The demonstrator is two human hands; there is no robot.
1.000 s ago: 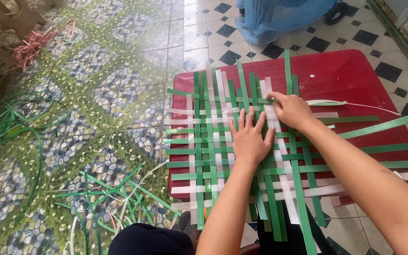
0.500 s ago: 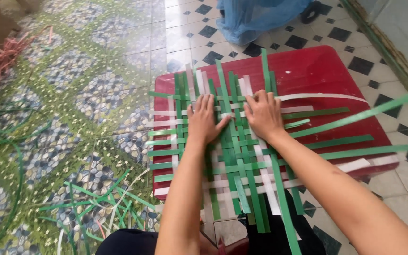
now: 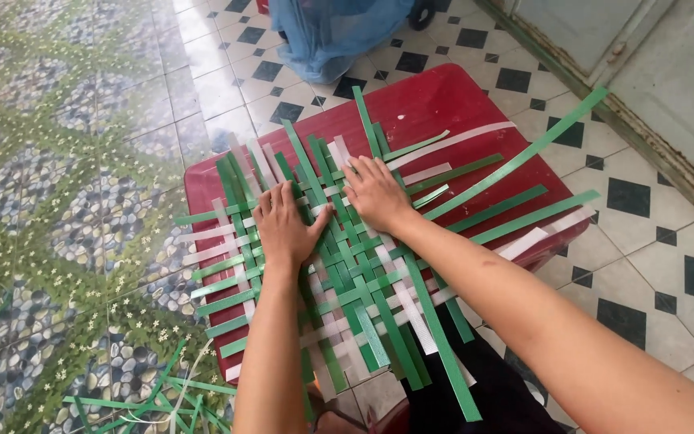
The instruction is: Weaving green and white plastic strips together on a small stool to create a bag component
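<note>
Tiled floor [image 3: 82, 185] all around, patterned green and floral on one side, black-and-white checks on the other, with a blue bag [image 3: 331, 32] at the top edge and loose green strips [image 3: 150, 398] scattered near the bottom left. Low red counter [image 3: 443, 100] in the middle, carrying a woven mat [image 3: 347, 265] of green and white plastic strips, long loose ends fanning out past the red edges toward the right and toward the body. Both forearms stretched forward from the bottom of the view, palms down, side by side on the upper part of the weave. Left hand [image 3: 283, 229] laid flat on the mat, fingers [image 3: 271, 201] spread and extended, thumb angled out toward the other hand, pressing rather than gripping. Right hand [image 3: 375, 193] just beside it, also flat and open, fingers [image 3: 359, 170] splayed over the crossing strips near the mat's far edge, wrist raised a little. Nothing pinched or lifted by either hand; thumbs close together, nearly meeting over the centre strips.
</note>
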